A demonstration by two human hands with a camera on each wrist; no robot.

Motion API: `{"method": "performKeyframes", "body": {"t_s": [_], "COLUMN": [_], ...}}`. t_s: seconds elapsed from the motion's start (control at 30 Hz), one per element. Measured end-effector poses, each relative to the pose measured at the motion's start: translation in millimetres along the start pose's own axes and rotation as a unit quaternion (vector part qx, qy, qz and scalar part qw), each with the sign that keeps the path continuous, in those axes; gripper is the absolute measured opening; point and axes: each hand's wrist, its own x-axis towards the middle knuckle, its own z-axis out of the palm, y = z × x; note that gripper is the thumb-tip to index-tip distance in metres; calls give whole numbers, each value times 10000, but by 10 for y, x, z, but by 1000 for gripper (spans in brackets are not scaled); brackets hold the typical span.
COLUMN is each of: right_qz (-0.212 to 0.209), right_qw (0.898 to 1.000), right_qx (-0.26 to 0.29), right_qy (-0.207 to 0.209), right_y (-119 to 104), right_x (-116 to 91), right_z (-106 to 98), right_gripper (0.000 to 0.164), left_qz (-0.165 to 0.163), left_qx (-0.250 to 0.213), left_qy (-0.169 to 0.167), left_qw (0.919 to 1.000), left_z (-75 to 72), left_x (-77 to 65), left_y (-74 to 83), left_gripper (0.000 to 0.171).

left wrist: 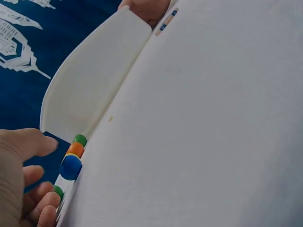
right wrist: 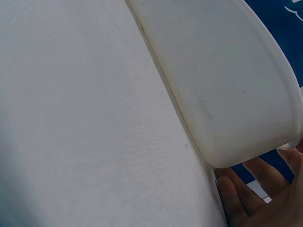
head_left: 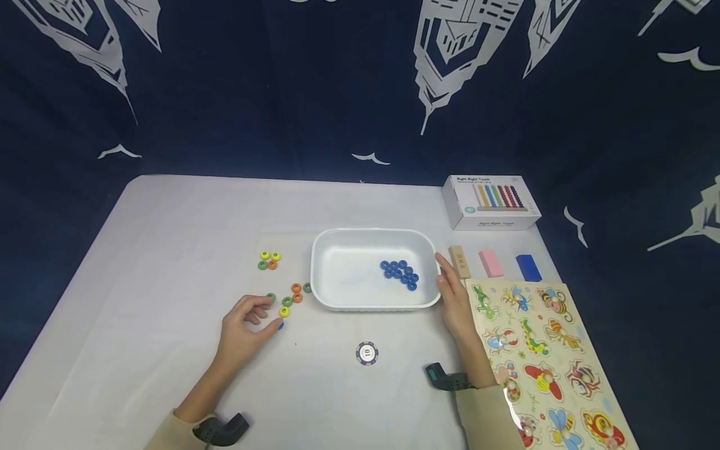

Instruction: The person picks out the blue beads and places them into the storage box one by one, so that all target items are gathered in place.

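My left hand (head_left: 247, 328) is low over the table, thumb and fingers apart around a small blue bead (left wrist: 71, 168). The thumb tip overlaps that bead in the head view, and a green bead (head_left: 271, 296) lies by the index finger. More green, orange (head_left: 296, 287) and yellow beads (head_left: 284, 311) lie just beyond. My right hand (head_left: 457, 306) rests against the right end of a white tray (head_left: 349, 302), its fingers mostly straight at the rim. Inside the tray, toward its right side, sits a cluster of blue beads (head_left: 399, 272).
Farther back is a small group of yellow, green and orange beads (head_left: 269, 260). A poker chip (head_left: 367, 353) lies in front of the tray. To the right are a picture board (head_left: 534, 369), wooden, pink and blue blocks (head_left: 529, 267), and a white box (head_left: 492, 203).
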Motion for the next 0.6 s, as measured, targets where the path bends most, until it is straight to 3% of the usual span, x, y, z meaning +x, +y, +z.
{"method": "performKeyframes", "body": {"t_s": [0.2,0.33,0.5,0.6], "right_qz": [80,133,27,-24], "right_qw": [10000,9999,10000,10000], "right_qx": [-16,-35,30,43], "right_qy": [-20,55,-6,4], "right_y": [-5,-6,17,9], "right_x": [-2,-11,-3,5], "right_z": [-23,-32,-20,-13], "right_gripper": [40,40,40,39], "left_qz": [227,335,330,322], "left_qx": [842,1091,918,659], "left_qy": [-254,-408,-657,-653], "left_qw": [9959,9926,9931,9952], "left_z": [42,52,-41,-127], "left_x": [-6,12,49,151], "left_y": [-43,-26,20,104], "left_gripper": [31,28,24,23]}}
